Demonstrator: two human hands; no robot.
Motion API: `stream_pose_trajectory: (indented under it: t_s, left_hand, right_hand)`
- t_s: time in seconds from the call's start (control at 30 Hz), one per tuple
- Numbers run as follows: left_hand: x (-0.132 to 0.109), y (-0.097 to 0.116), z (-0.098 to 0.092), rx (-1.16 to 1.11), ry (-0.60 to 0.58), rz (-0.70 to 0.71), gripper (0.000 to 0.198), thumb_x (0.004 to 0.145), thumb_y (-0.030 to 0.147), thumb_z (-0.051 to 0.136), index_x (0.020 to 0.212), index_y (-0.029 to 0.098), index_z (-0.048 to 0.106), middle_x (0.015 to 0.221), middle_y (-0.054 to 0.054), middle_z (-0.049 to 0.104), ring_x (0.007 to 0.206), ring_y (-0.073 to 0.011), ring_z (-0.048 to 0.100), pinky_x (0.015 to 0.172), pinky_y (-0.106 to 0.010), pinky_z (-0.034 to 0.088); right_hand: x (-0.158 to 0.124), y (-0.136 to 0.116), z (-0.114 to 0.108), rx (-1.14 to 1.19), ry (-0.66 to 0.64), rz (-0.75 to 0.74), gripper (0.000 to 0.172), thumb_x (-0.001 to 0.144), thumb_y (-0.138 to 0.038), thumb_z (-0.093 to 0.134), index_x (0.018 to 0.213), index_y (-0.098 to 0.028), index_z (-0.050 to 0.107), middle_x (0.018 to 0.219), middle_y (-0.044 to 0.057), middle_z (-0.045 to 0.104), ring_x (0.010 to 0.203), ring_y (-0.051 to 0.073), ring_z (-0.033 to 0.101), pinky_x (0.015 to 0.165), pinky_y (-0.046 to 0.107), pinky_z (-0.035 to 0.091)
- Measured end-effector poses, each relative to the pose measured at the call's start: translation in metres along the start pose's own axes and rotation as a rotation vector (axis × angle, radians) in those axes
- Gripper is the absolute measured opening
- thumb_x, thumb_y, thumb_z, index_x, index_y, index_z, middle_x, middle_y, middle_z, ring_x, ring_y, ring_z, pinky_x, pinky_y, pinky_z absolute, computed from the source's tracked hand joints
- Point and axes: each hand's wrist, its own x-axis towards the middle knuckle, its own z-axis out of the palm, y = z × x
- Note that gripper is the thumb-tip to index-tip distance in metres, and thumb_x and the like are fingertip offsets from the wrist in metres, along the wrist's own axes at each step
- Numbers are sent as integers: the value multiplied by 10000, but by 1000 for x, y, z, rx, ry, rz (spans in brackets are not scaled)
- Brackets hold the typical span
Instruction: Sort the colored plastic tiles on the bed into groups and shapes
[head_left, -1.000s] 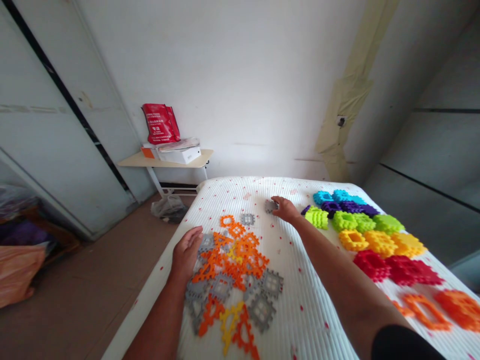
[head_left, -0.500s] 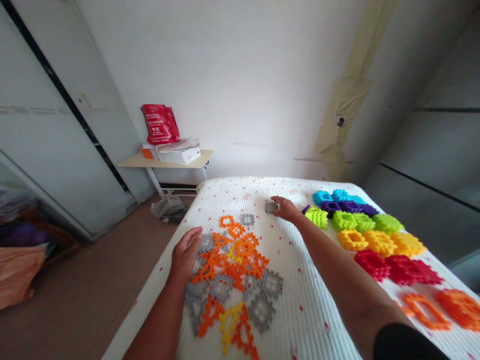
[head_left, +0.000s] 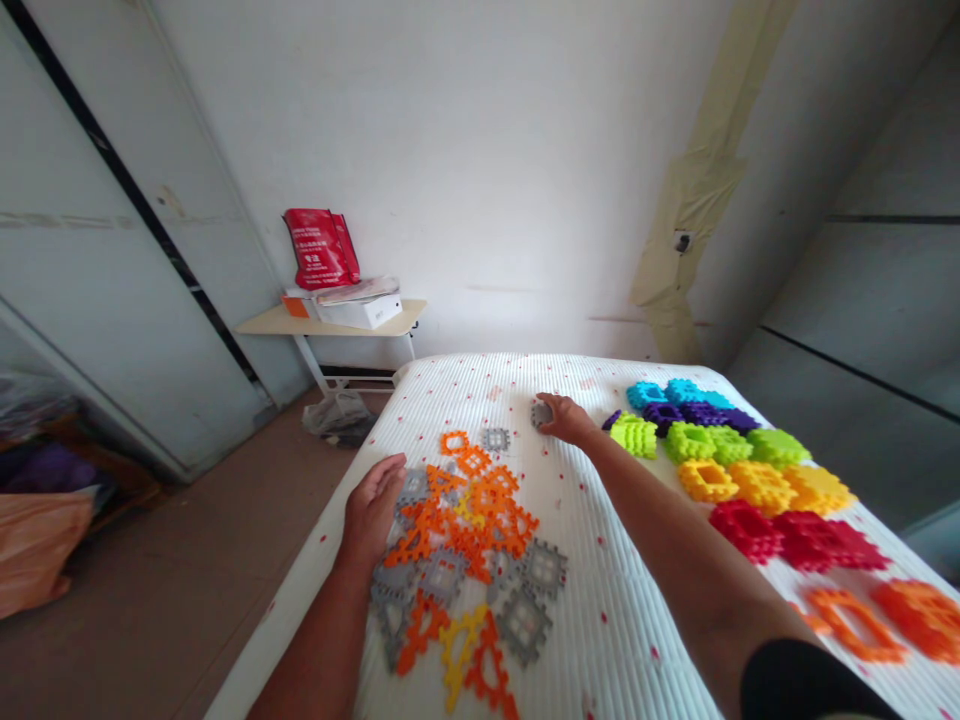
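Note:
My right hand (head_left: 568, 418) reaches across the padded surface, its fingers closed on the edge of a grey interlocking tile (head_left: 539, 413). That tile is at or just over the cover; I cannot tell which. My left hand (head_left: 373, 500) rests with fingers stretched out at the left side of a loose pile, beside a grey tile (head_left: 414, 486). The pile mixes orange pieces (head_left: 491, 510), a yellow piece (head_left: 459, 645) and grey square tiles (head_left: 523, 622). Just beyond it lie an orange ring-shaped piece (head_left: 454, 442) and another grey square tile (head_left: 496, 439).
Along the right side stand rows of pieces grouped by colour: blue (head_left: 646, 394), purple (head_left: 703, 413), green (head_left: 688, 442), yellow (head_left: 757, 485), red (head_left: 806, 535) and orange (head_left: 922, 618). A small table (head_left: 262, 320) with a red bag (head_left: 322, 248) stands by the wall.
My right hand has shifted very slightly left with the grey tile at its fingers. The left hand and the pile look the same.

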Motion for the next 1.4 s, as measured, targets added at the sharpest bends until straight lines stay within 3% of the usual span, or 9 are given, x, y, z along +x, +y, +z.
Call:
stream_pose_trajectory:
  t_s: [0.37,0.83,1.13,1.2,1.3,1.4]
  left_hand:
    - [-1,2,1,27,-5,-9,462,691,465,610,1030,151,619,1128,-113,650,1088,-240,578,961,-341,420]
    - [-3,5,1,34,9,19,441,683,460,617,999,153,641,1083,-98,664,1040,-230,596,944,-332,426]
    - [-4,9,1,213,45,97,359,693,294,543,999,148,659,1095,-110,651,1043,-236,584,956,-364,412]
    - [-2,7,1,275,34,125,356,654,256,570,983,168,674,1124,-102,639,1081,-246,564,968,-366,402]
    - [0,3,2,339,4,153,359,610,211,598,958,204,687,1126,-76,643,1138,-250,528,1009,-367,366]
    - [0,1,3,438,-14,187,368,623,185,576,974,209,682,1117,-66,651,1129,-242,532,1023,-369,351]
  right_hand:
    - [0,-6,1,-74,-4,39,618,719,-283,621,1310,-216,452,1256,103,558,1161,261,486,910,376,416]
    - [7,-3,2,-75,-25,-21,631,703,-283,622,1307,-213,450,1242,99,565,1183,264,467,932,377,406]
    - [6,-4,2,-19,12,-9,731,679,-348,663,1335,-148,411,1305,156,495,1203,302,434,934,412,405]
    - [-2,-11,0,0,90,-27,680,713,-354,637,1321,-135,427,1315,154,483,1198,290,433,945,406,399]
    - [-17,-29,2,68,217,-162,472,763,-288,598,1214,-164,536,1223,118,565,1131,253,486,959,397,388]
    - [-29,-50,11,123,200,-341,323,768,-214,596,1088,-171,615,1133,98,619,1064,215,534,951,356,396]
